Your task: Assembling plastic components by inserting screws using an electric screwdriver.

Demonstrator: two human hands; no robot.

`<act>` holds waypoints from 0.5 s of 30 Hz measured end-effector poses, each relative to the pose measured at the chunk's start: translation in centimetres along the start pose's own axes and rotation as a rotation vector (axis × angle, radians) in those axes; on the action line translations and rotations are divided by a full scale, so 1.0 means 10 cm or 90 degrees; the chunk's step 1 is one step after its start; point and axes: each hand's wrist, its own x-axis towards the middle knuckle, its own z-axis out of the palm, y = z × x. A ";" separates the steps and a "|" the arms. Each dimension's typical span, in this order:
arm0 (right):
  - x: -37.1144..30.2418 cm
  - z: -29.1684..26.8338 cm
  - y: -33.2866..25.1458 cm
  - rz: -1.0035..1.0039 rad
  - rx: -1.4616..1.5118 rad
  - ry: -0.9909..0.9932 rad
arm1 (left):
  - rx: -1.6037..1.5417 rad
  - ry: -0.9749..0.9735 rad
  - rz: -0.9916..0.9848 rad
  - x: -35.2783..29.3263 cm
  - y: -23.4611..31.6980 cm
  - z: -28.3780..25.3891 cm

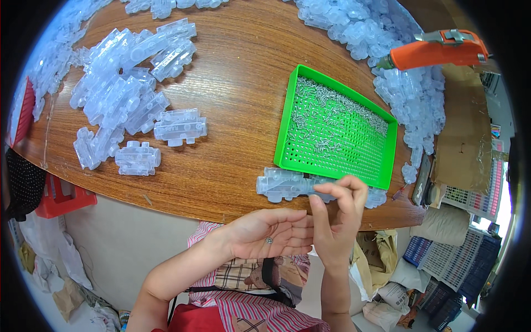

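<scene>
Presently cupping a few small silvery pieces [269, 240] in the left hand [276, 228], held palm up with fingers stretched out and unclenched, just off the near edge of the wooden table [238, 83]. Bending the thumb and forefinger of the right hand [338, 216] close together over a clear plastic part [279, 183]; cannot tell whether pinching something or not. Keeping that part on the table, between the near edge and a green tray [391, 148], with loose screws [326, 146] spread over the tray's floor. Toward the left edge, seeing a heap of similar clear pieces [119, 94]; by the far right corner, a larger pile [365, 27], partly behind an orange power screwdriver [442, 51]. Below the left edge, noticing a red stool [63, 199]
</scene>
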 end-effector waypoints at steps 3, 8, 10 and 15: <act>-0.16 -0.18 -0.17 0.005 -0.025 -0.030 | -0.007 0.001 0.000 -0.01 0.01 -0.01; -0.39 -0.20 -0.22 -0.112 -0.080 -0.153 | 0.015 0.016 0.001 0.00 0.02 -0.01; -0.45 -0.12 -0.18 -0.138 -0.077 -0.156 | -0.015 -0.010 -0.006 0.00 0.04 0.01; -0.46 -0.04 -0.17 -0.200 -0.117 -0.132 | 0.011 0.038 -0.022 -0.03 0.05 0.04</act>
